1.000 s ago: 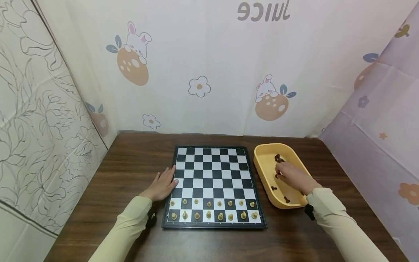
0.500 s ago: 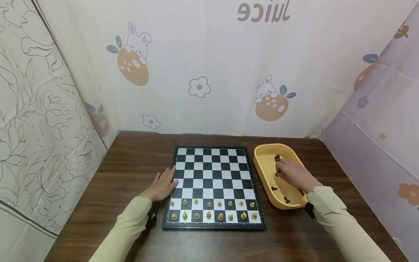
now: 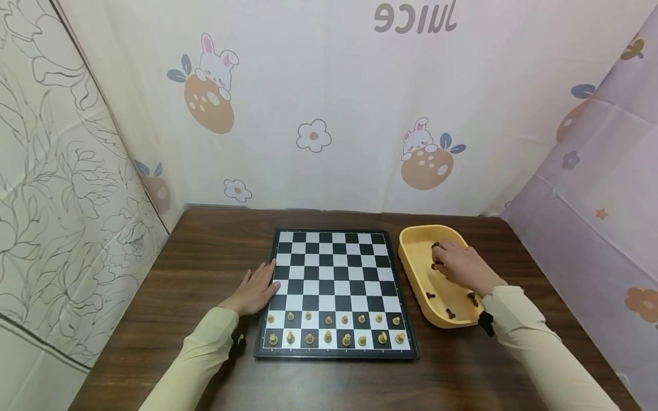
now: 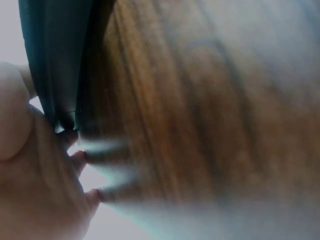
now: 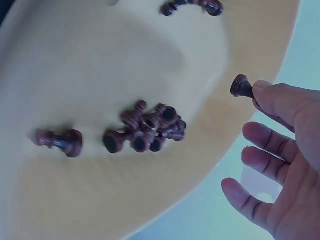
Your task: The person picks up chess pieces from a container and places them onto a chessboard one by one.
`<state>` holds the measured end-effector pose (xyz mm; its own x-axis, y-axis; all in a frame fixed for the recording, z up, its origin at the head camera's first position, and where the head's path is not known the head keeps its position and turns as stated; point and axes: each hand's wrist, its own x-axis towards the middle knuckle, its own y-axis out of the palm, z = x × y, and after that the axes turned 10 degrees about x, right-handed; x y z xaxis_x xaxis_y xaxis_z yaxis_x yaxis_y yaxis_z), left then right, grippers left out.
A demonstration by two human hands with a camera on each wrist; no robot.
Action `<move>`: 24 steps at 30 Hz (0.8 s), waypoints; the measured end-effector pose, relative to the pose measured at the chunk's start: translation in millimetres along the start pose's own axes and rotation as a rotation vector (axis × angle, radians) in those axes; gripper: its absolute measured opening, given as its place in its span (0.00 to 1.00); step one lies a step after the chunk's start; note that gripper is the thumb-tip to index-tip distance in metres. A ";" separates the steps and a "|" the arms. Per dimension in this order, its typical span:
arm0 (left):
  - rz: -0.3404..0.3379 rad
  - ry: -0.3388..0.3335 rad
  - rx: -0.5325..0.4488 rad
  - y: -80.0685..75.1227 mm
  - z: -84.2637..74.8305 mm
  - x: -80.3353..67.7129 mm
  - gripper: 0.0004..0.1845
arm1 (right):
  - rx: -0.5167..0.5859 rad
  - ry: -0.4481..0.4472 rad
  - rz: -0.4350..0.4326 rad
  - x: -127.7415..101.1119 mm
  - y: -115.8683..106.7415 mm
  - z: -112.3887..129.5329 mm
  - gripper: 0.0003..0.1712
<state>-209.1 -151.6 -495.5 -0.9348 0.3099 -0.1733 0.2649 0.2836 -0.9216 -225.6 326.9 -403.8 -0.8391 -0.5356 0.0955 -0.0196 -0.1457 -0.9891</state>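
Observation:
My left hand (image 3: pixel 255 290) lies flat with its fingers straight at the left edge of a black-and-white chessboard (image 3: pixel 326 288). In the left wrist view, its fingertips (image 4: pixel 93 196) are beside the board's dark side. Over a yellow tray (image 3: pixel 415 297) is my right hand (image 3: pixel 466 267). Its thumb and forefinger pinch a dark brown chess piece (image 5: pixel 242 87) by one end, base outward, while the other fingers are loosely bent. Below, in the right wrist view, lie a heap of dark chess pieces (image 5: pixel 142 131) and a single dark piece (image 5: pixel 61 141) apart from it.
Two rows of light yellow chess pieces (image 3: pixel 327 337) stand on the board's near squares. More dark pieces (image 3: pixel 450 313) lie in the tray's near end. The brown wooden table (image 3: pixel 226 240) meets patterned cloth (image 3: pixel 349 171) at the back and sides.
My right hand has shifted a little toward the tray's far end, uncovering dark pieces by the near right wall. The left hand and the board have not moved.

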 end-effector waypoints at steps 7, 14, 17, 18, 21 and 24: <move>0.002 -0.009 -0.003 -0.4 -0.6 0.5 0.35 | -0.016 -0.039 -0.017 11.0 -10.6 2.9 0.10; 0.003 -0.006 -0.001 0.3 0.3 0.8 0.35 | -0.016 -0.033 -0.018 21.4 -15.3 4.1 0.09; -0.001 -0.005 0.001 0.0 -0.2 0.7 0.35 | -0.022 -0.012 -0.011 25.9 -17.0 6.7 0.09; -0.002 -0.004 0.001 -0.1 -0.5 0.6 0.35 | -0.024 -0.007 -0.008 27.3 -17.4 7.5 0.08; -0.001 -0.006 -0.002 -0.5 -0.9 0.2 0.35 | -0.021 0.006 -0.004 31.4 -18.3 9.6 0.08; 0.003 -0.010 -0.004 -0.7 -1.2 -0.2 0.35 | -0.019 0.002 -0.004 35.5 -19.0 11.9 0.09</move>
<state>-208.8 -150.8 -494.5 -0.9364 0.3017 -0.1795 0.2684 0.2860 -0.9199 -248.6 300.8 -380.2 -0.8402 -0.5331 0.0992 -0.0332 -0.1319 -0.9907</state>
